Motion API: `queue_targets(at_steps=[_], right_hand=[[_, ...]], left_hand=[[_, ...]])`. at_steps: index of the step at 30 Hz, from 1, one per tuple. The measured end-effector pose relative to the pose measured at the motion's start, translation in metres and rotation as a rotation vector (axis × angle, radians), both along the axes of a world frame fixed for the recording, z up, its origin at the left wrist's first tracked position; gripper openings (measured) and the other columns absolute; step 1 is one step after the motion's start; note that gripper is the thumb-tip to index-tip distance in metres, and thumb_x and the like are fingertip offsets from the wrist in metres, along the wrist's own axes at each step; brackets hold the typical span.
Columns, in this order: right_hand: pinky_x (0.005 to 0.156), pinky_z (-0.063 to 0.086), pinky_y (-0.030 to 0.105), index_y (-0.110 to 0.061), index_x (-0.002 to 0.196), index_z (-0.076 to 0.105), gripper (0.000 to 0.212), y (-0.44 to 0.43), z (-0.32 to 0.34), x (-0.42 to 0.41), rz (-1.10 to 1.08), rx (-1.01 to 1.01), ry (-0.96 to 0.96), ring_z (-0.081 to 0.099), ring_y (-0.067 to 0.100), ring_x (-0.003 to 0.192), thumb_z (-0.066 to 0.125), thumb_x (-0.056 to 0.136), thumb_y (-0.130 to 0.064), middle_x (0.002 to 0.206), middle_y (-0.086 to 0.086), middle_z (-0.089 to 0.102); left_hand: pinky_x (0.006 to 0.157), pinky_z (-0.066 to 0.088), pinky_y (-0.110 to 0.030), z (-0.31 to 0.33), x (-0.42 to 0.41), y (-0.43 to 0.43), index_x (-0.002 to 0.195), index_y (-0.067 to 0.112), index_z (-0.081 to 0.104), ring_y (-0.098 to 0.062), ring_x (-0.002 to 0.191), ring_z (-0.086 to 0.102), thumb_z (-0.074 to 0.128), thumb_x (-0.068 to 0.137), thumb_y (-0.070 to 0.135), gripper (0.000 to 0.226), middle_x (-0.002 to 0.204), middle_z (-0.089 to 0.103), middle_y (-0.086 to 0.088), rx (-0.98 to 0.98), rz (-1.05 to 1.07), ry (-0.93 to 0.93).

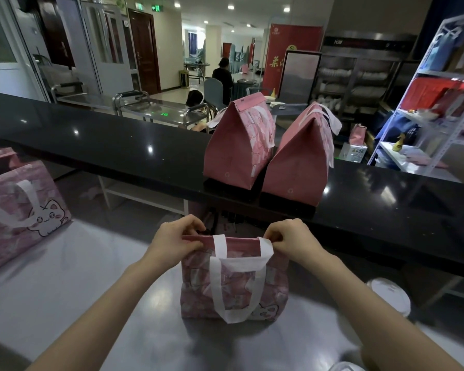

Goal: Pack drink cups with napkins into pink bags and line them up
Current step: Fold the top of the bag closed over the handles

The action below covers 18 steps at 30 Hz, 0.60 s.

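A pink bag (233,290) with a white handle and a cat print stands upright on the steel table (78,290) in front of me. My left hand (176,241) pinches the left end of its folded top edge, and my right hand (287,241) pinches the right end. The bag's top is pressed closed, so its contents are hidden. Two closed pink bags (239,145) (299,162) stand side by side on the black counter (118,151) behind it. No cup or napkin shows.
More pink cat-print bags (19,210) lie at the table's left edge. A white round lid (391,295) sits low on the right below the counter. Metal shelving (426,116) stands at far right; carts and seated people are beyond the counter.
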State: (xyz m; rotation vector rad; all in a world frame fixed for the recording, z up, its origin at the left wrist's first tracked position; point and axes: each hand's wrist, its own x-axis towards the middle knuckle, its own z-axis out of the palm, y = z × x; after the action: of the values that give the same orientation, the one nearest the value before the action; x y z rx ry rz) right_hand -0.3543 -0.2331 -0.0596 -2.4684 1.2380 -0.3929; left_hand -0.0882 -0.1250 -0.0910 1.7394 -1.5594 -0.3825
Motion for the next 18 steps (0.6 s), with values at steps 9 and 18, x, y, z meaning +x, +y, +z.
queue_targets(at_steps=[9,18], right_hand=[[0.094,0.049,0.02,-0.024,0.115,0.069,0.033,-0.007,0.026,0.001,0.035,0.149,-0.157,0.062,0.0,0.102,0.055,0.09,-0.006,0.11,-0.011,0.069],[0.079,0.055,0.038,-0.031,0.101,0.072,0.017,0.013,0.009,0.047,0.08,-0.085,0.18,0.064,0.017,0.091,0.063,0.087,-0.027,0.098,-0.006,0.072]], left_hand=[[0.076,0.05,-0.018,0.021,-0.012,-0.016,0.113,0.04,0.064,0.005,0.092,0.058,0.05,0.09,0.055,0.031,0.095,0.06,0.03,0.058,-0.129,-0.163],[0.07,0.037,-0.023,0.008,-0.052,-0.03,0.102,0.025,0.069,-0.012,0.095,0.059,0.058,0.09,0.033,0.018,0.098,0.062,0.009,-0.08,-0.099,-0.515]])
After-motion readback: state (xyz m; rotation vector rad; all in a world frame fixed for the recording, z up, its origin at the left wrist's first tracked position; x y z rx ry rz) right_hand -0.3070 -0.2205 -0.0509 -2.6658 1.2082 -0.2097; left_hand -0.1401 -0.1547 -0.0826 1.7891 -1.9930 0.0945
